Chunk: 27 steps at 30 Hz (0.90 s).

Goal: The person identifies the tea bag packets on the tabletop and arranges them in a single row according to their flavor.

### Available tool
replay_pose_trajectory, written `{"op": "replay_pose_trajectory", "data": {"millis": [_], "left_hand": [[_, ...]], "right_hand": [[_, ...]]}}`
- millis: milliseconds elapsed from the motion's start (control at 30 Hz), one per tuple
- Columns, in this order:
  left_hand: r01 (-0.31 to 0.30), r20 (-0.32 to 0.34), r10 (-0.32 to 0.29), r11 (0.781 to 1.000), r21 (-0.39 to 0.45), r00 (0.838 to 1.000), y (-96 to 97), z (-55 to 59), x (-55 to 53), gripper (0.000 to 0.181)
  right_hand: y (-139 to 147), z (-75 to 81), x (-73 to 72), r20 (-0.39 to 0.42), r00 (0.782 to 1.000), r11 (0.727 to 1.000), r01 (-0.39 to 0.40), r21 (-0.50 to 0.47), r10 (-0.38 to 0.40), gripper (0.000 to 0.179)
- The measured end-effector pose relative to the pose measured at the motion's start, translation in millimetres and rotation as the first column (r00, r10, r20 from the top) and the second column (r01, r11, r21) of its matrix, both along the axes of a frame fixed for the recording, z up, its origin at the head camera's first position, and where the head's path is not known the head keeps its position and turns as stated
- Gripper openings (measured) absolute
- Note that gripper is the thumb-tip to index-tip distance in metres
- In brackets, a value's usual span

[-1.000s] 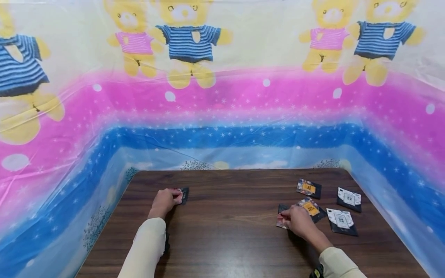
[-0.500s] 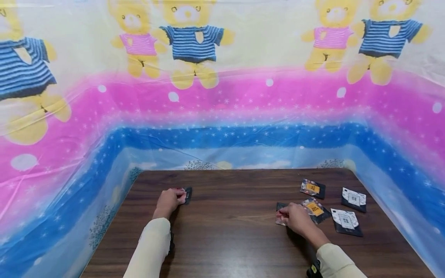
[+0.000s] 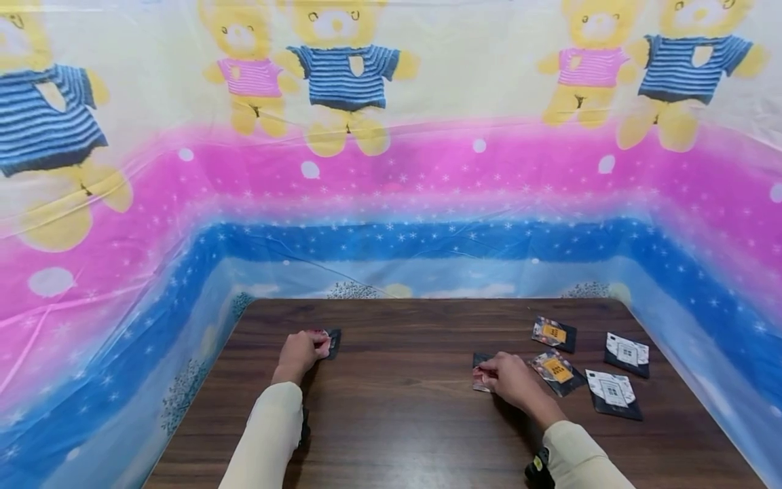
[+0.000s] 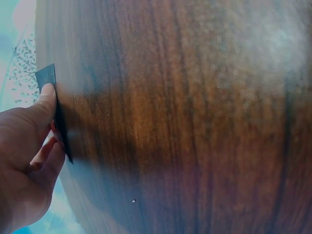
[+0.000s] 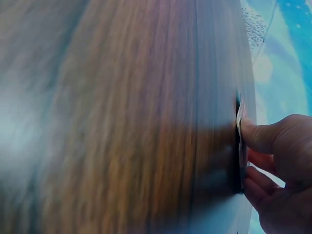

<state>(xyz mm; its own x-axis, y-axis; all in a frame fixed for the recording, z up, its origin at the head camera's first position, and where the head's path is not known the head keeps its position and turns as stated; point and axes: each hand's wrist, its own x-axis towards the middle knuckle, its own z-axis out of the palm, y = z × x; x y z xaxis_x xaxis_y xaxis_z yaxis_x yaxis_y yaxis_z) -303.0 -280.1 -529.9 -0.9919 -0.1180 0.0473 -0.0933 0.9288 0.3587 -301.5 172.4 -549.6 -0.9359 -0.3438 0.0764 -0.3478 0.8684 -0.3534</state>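
Observation:
At the far left of the tabletop, my left hand (image 3: 296, 356) pinches a small flat packet (image 3: 334, 343), red and black. Its dark edge (image 4: 48, 75) shows in the left wrist view, with the thumb at one side and fingertips at the other. My right hand (image 3: 516, 382) grips a similar red-and-black packet (image 3: 479, 380) right of the table's middle. In the right wrist view that packet (image 5: 241, 114) is seen nearly edge-on between thumb and fingers, close over the wood. The fingers hide part of both packets.
Just right of my right hand lie two dark packets with orange labels, a near one (image 3: 558, 371) and a far one (image 3: 554, 333). Beyond them are two black-and-white packets (image 3: 613, 394). A printed bear curtain (image 3: 391, 170) surrounds the brown wooden table (image 3: 397, 421).
My right hand has moved left with its packet, away from the orange-labelled packets, uncovering the near one more. My left hand stays with its packet at the same spot; the head view has shifted slightly.

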Motion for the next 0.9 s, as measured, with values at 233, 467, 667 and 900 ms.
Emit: {"op": "replay_pose_trajectory", "data": {"millis": [233, 467, 667, 900], "left_hand": [[0.0, -0.001, 0.0, 1.0, 0.009, 1.0, -0.2, 0.7, 0.1, 0.038], [-0.012, 0.022, 0.012, 1.0, 0.013, 1.0, 0.0, 0.5, -2.0, 0.038], [-0.007, 0.017, 0.007, 1.0, -0.008, 1.0, -0.5, -1.0, -2.8, 0.037], [0.001, -0.004, -0.001, 1.0, -0.013, 1.0, -1.6, 0.2, -0.1, 0.036]], "right_hand": [[-13.7, -0.6, -3.2, -0.047, 0.998, 0.998, -0.044, -0.05, 0.042, 0.028], [-30.1, -1.8, -9.5, -0.073, 0.996, 0.997, -0.053, -0.057, 0.049, 0.027], [-46.4, -2.4, -14.8, -0.094, 0.994, 0.996, -0.061, -0.065, 0.055, 0.026], [-68.6, -2.9, -17.3, -0.097, 0.993, 0.994, -0.076, -0.073, 0.069, 0.026]]}}
